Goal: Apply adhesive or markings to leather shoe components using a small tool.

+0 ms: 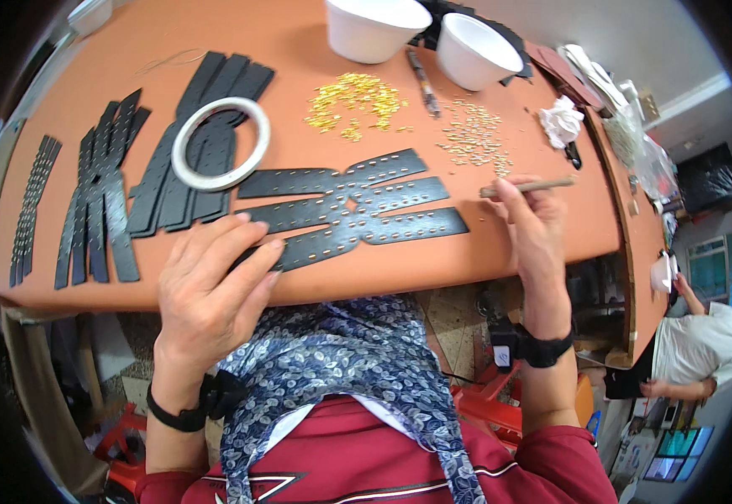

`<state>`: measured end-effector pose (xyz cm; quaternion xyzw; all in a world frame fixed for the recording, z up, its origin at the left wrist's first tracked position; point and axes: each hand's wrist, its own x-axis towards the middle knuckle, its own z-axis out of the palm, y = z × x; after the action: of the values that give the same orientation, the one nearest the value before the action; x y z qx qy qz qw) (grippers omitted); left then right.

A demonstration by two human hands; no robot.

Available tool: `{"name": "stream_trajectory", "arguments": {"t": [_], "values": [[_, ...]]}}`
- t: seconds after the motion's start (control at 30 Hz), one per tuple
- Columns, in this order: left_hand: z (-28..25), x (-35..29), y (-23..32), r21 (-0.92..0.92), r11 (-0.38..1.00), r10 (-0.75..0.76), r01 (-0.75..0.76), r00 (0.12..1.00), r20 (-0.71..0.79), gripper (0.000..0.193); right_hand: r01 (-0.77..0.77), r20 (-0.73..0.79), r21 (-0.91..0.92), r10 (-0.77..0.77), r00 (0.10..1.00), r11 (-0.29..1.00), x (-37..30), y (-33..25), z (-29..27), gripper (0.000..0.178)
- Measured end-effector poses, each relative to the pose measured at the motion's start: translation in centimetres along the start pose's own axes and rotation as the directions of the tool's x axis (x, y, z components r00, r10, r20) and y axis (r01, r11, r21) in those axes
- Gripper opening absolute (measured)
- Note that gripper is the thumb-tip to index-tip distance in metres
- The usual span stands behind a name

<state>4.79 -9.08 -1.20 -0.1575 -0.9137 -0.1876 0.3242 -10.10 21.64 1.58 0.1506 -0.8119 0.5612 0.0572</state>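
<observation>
In front of me lies a black leather-like piece (pixel 351 207) with several strips meeting at a small diamond opening. Rows of small metallic bits dot its strips. My left hand (pixel 213 290) rests over its left ends, fingers stretched out and slightly apart, covering the strip tips. Beyond the piece's right end, my right hand (pixel 536 225) is closed around a thin brownish stick-like tool (pixel 534 186), held nearly level above the table. A loose pile of small silvery-gold bits (pixel 473 134) lies just past that tool. Farther left sits a pile of brighter gold bits (pixel 354 102).
A white tape roll (pixel 178 151) lies on stacked black pieces (pixel 160 189). More dotted pieces (pixel 97 189) are at the left. Two white bowls (pixel 477 52), a dark pen (pixel 423 81) and crumpled tissue (pixel 561 122) stand farther back. Another person (pixel 702 344) is at the far right.
</observation>
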Motion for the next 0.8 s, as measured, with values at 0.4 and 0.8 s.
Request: {"name": "stream_trajectory", "arguments": {"t": [0.4, 0.8], "values": [[0.1, -0.3, -0.3, -0.052, 0.999, -0.004, 0.003, 1.0, -0.024, 0.031, -0.144, 0.301, 0.364, 0.03, 0.953, 0.92, -3.7, -4.5, 9.3, 0.01], [0.3, -0.7, -0.3, -0.023, 1.0, -0.005, 0.004, 0.999, -0.043, 0.029, 0.034, 0.306, 0.171, -0.086, 0.948, 0.985, -4.1, -4.3, 10.8, 0.011]]}}
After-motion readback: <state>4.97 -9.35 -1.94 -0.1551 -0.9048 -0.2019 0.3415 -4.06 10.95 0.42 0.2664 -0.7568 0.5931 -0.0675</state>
